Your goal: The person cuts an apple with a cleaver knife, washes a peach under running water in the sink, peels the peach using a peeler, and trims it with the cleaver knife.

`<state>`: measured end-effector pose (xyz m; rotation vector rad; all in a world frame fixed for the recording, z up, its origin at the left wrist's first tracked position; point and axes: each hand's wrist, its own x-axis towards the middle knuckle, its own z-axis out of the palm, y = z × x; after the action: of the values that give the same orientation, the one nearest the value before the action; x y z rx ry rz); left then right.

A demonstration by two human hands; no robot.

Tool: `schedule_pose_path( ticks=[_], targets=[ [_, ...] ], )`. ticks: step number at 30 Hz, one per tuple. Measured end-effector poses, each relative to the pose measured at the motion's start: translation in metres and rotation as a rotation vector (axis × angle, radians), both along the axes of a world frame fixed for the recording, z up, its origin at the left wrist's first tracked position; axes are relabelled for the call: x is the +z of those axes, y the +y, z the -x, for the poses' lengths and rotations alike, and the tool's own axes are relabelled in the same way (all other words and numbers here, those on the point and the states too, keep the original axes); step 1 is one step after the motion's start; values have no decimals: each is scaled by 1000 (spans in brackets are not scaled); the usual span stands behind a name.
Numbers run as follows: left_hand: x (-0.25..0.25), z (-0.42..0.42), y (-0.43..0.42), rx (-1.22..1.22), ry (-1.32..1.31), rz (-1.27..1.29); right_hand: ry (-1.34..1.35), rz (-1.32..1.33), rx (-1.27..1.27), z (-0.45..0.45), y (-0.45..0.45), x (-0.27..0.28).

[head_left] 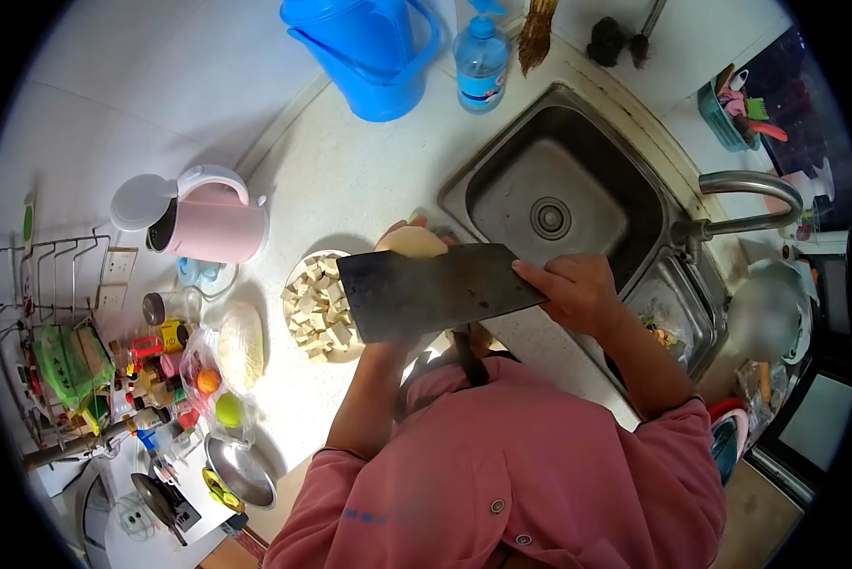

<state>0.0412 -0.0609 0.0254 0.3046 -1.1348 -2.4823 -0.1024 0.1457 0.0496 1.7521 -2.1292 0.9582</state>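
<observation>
My right hand [575, 293] is wrapped around the handle end of a wide, dark cleaver [435, 289], its blade stretching left across the middle of the view. Behind the blade's upper edge shows a pale, rounded piece of food [412, 242], perhaps a peeled potato. Fingertips of my left hand [394, 228] curl at its far side; the blade hides the rest of that hand. Just left of the cleaver, a round plate [291, 275] bears many white cubes [317, 308] that look like tofu. The blade overlaps the plate's right edge in view.
A steel sink [568, 171] with a faucet [748, 204] lies at right. A blue pitcher [369, 57] and soap bottle [481, 66] stand at the back. Left are a pink kettle [219, 223], a bagged cabbage [241, 346], a metal bowl [241, 469] and a wire rack [46, 275].
</observation>
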Motion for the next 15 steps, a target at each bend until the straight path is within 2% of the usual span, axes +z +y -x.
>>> schedule_pose_path(
  ticks=[3, 5, 9, 11, 14, 15],
  targets=[
    [-11, -2, -6, 179, -175, 581, -13, -8, -21, -4, -2, -5],
    [-17, -3, -11, 214, -218, 693, -21, -14, -8, -3, -4, -5],
    [-2, -7, -12, 103, -187, 311, -67, 8, 30, -8, -11, -1],
    [0, -7, -12, 138, -181, 318, -76, -42, 4, -9, -12, -5],
    [-2, -10, -14, 242, -233, 560, -106, -58, 0, -13, -15, -5],
    [-1, -10, -16, 189, -213, 406, -116, -50, 4, -13, -19, -5]
  ],
)
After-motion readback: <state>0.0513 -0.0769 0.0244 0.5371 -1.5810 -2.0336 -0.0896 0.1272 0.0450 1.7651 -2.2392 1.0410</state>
